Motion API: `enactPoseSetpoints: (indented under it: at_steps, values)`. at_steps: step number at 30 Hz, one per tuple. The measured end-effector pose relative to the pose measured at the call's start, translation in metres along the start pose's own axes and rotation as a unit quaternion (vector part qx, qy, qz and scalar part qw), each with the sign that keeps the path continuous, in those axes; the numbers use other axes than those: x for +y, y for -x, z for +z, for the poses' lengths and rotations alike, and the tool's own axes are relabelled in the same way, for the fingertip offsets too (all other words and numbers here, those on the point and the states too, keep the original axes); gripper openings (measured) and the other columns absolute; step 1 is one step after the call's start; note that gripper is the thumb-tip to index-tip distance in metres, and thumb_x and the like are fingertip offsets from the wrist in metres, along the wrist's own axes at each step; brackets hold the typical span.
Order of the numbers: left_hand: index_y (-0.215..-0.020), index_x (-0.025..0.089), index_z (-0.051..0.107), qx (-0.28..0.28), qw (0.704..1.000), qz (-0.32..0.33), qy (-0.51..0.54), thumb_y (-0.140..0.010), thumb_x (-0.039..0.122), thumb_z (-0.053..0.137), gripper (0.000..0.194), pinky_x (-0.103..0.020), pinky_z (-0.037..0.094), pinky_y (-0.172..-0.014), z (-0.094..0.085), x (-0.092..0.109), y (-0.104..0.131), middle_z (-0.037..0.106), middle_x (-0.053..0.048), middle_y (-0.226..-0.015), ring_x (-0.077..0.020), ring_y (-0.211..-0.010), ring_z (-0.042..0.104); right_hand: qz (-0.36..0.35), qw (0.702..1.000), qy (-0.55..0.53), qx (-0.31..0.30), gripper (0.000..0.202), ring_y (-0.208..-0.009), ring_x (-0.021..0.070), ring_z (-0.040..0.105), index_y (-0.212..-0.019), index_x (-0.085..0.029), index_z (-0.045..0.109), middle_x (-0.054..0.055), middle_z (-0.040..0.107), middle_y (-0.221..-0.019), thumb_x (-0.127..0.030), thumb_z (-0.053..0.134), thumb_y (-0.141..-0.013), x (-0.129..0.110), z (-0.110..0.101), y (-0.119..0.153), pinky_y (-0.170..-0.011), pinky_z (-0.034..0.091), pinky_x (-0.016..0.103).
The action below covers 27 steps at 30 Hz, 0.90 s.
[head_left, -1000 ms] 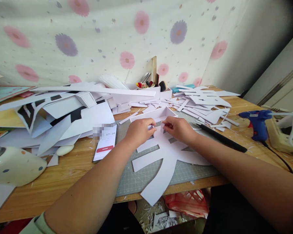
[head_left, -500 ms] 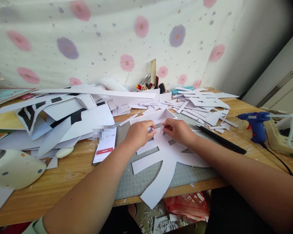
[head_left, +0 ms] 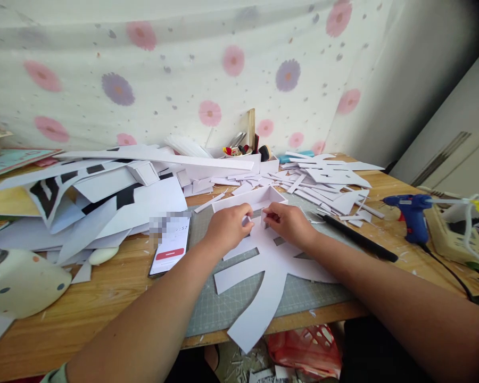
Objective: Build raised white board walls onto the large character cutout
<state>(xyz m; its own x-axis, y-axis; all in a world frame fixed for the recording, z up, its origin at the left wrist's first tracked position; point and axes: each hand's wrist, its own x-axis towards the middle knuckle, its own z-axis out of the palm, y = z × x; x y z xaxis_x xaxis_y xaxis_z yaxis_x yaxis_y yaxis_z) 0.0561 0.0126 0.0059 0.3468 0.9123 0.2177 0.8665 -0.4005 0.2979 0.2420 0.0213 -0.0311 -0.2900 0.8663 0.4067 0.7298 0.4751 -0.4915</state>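
Note:
A white foam-board cutout with curved arms lies flat on the grey-green cutting mat, one arm reaching past the table's front edge. White upright walls form a box-like rim along its far end. My left hand is closed, thumb and forefinger pinching a small white piece at the rim's near left. My right hand pinches a small upright white strip standing on the cutout. The fingers partly hide both pieces, and I cannot tell whether they are joined.
A phone lies left of the mat. To the right are a black-handled tool and a blue glue gun. White offcuts and large sheets pile up behind. A spotted cream container sits at the left edge.
The view has tilted up a little, so most things sit lower in the picture. Both hands keep their pinch at nearly the same place on the cutout.

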Motion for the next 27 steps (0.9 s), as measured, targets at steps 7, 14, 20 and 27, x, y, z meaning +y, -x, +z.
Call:
enactPoseSetpoints:
  at_steps: [7,14,20,27]
  values:
    - [-0.088,0.027,0.062,0.004,1.000,-0.007,0.004,-0.075,0.030,0.060,0.013,-0.025,0.030,-0.054,0.000,0.000,0.001,0.066,0.003,-0.073,-0.0154,-0.060,0.055,-0.024,0.999,0.034,0.010,0.008,-0.068,0.0168,0.058,-0.083,-0.018,0.062,0.005,0.065,-0.076,-0.016,0.054,-0.082,0.001,0.002,0.003,-0.063,0.043,0.027]
    - [-0.090,0.027,0.063,0.000,1.000,-0.011,-0.001,-0.076,0.031,0.060,0.015,-0.026,0.031,-0.055,-0.001,0.001,0.002,0.067,0.003,-0.075,-0.0160,-0.064,0.057,-0.053,0.997,0.060,-0.014,0.011,-0.068,0.0160,0.056,-0.084,-0.018,0.061,0.003,0.062,-0.075,-0.015,0.051,-0.083,-0.004,0.000,0.003,-0.063,0.040,0.026]
    - [-0.093,0.027,0.062,0.004,1.000,0.002,-0.003,-0.077,0.031,0.060,0.016,-0.026,0.034,-0.058,0.002,-0.002,0.003,0.069,0.003,-0.080,-0.0175,-0.068,0.060,-0.047,0.996,0.070,-0.017,0.011,-0.066,0.0150,0.055,-0.083,-0.017,0.061,0.002,0.060,-0.072,-0.015,0.050,-0.083,-0.007,0.000,0.002,-0.062,0.038,0.024]
    - [-0.093,0.026,0.061,0.013,1.000,0.015,-0.010,-0.080,0.029,0.058,0.014,-0.027,0.038,-0.063,0.002,-0.002,0.005,0.071,0.002,-0.090,-0.0183,-0.076,0.062,-0.050,0.997,0.057,-0.023,0.015,-0.075,0.0160,0.060,-0.091,-0.016,0.063,0.005,0.066,-0.083,-0.012,0.051,-0.083,-0.009,0.000,0.000,-0.067,0.041,0.024]
